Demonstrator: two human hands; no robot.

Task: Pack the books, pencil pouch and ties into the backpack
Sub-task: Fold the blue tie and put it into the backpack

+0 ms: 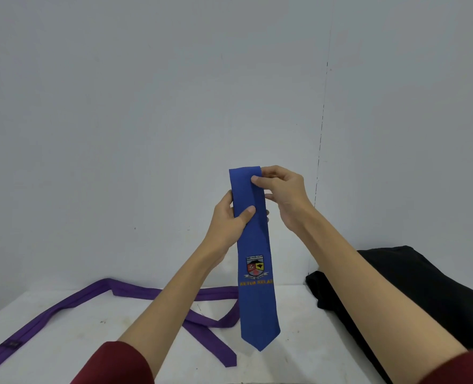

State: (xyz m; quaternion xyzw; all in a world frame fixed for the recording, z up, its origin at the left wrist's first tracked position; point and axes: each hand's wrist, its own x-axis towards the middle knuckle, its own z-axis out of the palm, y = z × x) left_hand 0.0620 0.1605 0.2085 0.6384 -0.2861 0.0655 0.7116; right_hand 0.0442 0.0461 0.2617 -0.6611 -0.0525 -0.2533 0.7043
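A blue tie (257, 306) with an embroidered crest and yellow lettering hangs upright in the air, its pointed tip just above the white table (96, 339). My left hand (229, 217) grips the tie's upper part, thumb across the front. My right hand (282, 189) pinches the folded top edge. A purple tie (135, 293) lies sprawled on the table to the left, passing behind my left forearm. A black backpack (412, 289) lies at the right, partly hidden by my right forearm. Books and pencil pouch are not in view.
A plain grey wall rises directly behind the table. The table's left edge slants down toward the lower left corner. Dark red sleeves cover both of my upper forearms at the bottom of the view.
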